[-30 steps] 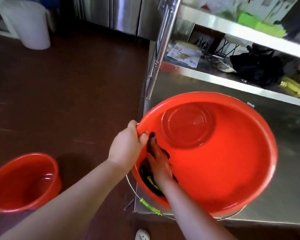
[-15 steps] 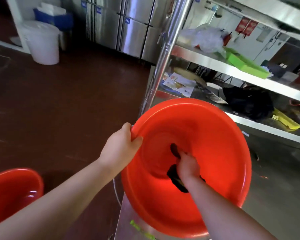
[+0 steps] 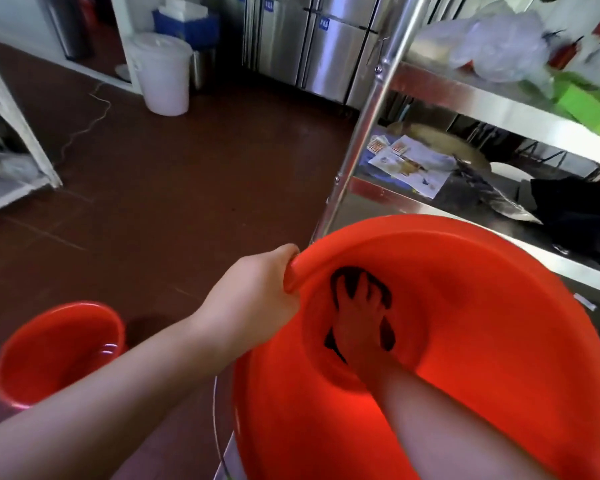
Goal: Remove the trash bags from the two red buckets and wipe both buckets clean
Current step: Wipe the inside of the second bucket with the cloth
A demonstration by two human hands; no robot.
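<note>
Two hands, both working on the near red bucket [image 3: 465, 341]. Left hand [image 3: 257, 299]: gripping bucket rim at left edge, fingers curled over the lip, holding it tilted toward the camera. Right hand [image 3: 357, 317]: reaching deep inside, fingers spread and pressing a dark cloth [image 3: 347, 275] flat against the bucket bottom.

Change vs. half a sec ago: right hand is moving further down the inner wall, cloth now spreading wider at the base; left grip unchanged. A sec ago the cloth was by the rim near the left hand. Reads as wiping progressing from wall to bottom, i.e. interior pass prob. nearing its end.

Bucket no. 1: no bag inside, resting at the edge of a steel shelf unit [image 3: 499, 105], right side. Wire handle hanging below.

Bucket no. 2 [image 3: 59, 351]: standing on the brown floor [image 3: 170, 188], near left, well apart, no bag visible, wet sheen inside. Whether wiped yet: can't tell.

Far: white bin [image 3: 163, 77], steel cabinets [image 3: 309, 39]. Shelf holding papers, black bag, clear plastic.
</note>
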